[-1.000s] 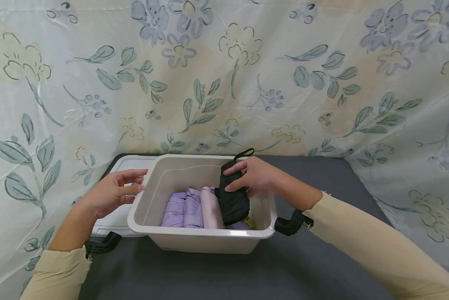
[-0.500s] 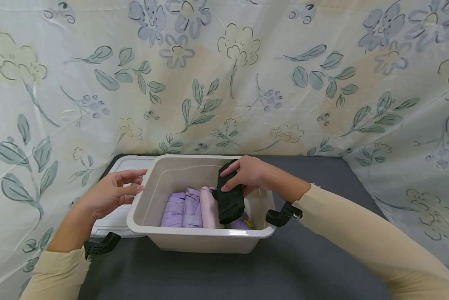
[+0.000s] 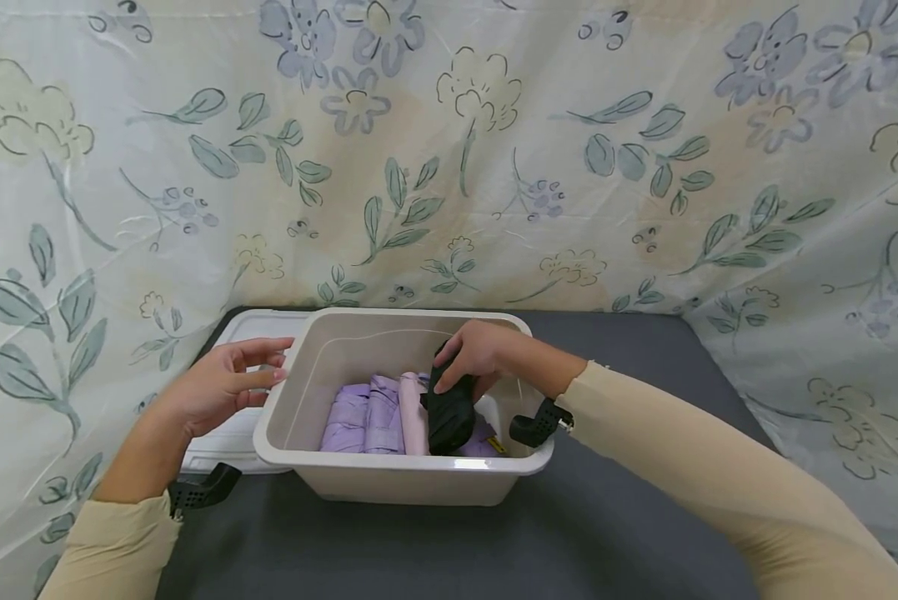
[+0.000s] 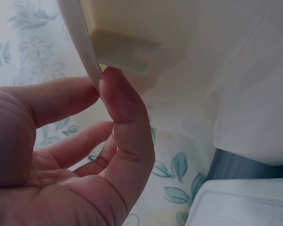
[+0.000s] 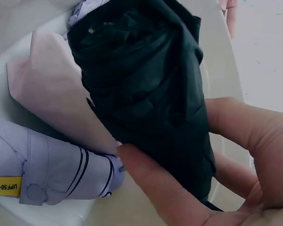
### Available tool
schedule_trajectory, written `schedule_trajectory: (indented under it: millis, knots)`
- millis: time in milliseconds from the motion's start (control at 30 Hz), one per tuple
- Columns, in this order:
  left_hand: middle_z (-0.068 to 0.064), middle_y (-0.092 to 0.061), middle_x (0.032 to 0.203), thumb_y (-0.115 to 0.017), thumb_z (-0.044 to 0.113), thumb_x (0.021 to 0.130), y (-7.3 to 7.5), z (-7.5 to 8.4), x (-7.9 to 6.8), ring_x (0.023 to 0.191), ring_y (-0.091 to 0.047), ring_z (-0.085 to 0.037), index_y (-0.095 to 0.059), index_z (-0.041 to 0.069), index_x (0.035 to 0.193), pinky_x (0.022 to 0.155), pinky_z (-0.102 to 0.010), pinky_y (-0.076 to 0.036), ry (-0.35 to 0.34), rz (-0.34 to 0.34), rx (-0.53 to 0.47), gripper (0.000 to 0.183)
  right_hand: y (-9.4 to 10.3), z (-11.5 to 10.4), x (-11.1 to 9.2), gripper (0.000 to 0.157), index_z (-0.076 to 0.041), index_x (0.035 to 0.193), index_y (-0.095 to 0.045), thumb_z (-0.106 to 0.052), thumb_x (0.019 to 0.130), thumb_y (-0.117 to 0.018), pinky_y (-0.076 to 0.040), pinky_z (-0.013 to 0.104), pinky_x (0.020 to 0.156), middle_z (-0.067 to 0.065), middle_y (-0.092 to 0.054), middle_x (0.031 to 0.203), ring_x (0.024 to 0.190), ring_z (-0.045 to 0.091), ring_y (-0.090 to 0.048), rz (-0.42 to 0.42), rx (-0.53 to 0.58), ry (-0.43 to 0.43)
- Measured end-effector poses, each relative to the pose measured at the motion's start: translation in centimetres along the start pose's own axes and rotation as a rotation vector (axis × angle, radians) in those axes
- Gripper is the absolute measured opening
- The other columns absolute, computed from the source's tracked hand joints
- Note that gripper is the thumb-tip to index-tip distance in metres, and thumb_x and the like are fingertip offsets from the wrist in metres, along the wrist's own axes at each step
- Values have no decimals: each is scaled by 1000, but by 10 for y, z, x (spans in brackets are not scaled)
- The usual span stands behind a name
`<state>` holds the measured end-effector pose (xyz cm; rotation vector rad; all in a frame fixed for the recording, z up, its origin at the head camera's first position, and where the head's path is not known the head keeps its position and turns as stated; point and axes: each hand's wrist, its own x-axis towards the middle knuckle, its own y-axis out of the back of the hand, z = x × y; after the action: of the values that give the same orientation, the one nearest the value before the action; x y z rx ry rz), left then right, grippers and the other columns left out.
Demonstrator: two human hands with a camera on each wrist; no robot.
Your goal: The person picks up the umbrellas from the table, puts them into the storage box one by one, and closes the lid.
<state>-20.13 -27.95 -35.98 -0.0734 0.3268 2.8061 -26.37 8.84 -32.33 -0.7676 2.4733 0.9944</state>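
My right hand (image 3: 479, 354) reaches into a beige plastic bin (image 3: 403, 489) and grips a black folded umbrella (image 3: 451, 417) between thumb and fingers. In the right wrist view, the umbrella (image 5: 146, 89) spans the frame, one end narrowing towards my fingers. To its left in the bin lie a pink roll (image 3: 413, 421) and two lilac rolls (image 3: 384, 421) side by side. On its right is a lilac folded umbrella (image 5: 61, 165) with a yellow UPF50+ label, partly hidden in the head view. My left hand (image 3: 227, 387) pinches the bin's left rim (image 4: 87, 52) between thumb and finger.
A white lid (image 3: 223, 450) lies left of the bin, partly under its edge. The bin stands on a dark grey table (image 3: 388, 550). A floral curtain (image 3: 449, 167) hangs behind and along both sides. Each wrist wears a black camera mount (image 3: 539, 422).
My right hand has lowered the black umbrella deeper into the bin, slightly leftward, beside the pink roll. Its wrist loop no longer shows above the rim. The left hand has stayed still.
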Motion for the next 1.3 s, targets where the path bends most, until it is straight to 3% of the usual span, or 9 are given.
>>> schedule_trajectory:
  millis: [233, 633, 1300]
  knots:
    - [6, -62, 116, -64, 12, 101, 0, 2, -1, 102, -64, -10, -37, -2, 155, 85, -31, -61, -1, -3, 6, 63, -6, 1, 5, 51, -7, 128, -71, -9, 80, -88, -64, 39, 72, 14, -72, 115, 83, 26, -76, -8, -16, -2]
    - [5, -63, 115, -64, 10, 101, 0, 2, -1, 101, -65, -10, -38, -3, 155, 84, -31, -62, -5, -8, -21, 61, -14, 5, 14, 53, -7, 130, -67, -8, 80, -87, -64, 39, 70, 15, -67, 116, 86, 27, -74, -28, -143, -51]
    - [5, -62, 112, -65, 14, 101, 0, 2, -1, 102, -64, -10, -37, -3, 155, 86, -31, -61, 9, 5, 11, 63, -18, 5, 16, 53, -5, 131, -62, -4, 82, -84, -64, 41, 73, 16, -63, 118, 92, 30, -72, -52, -222, -98]
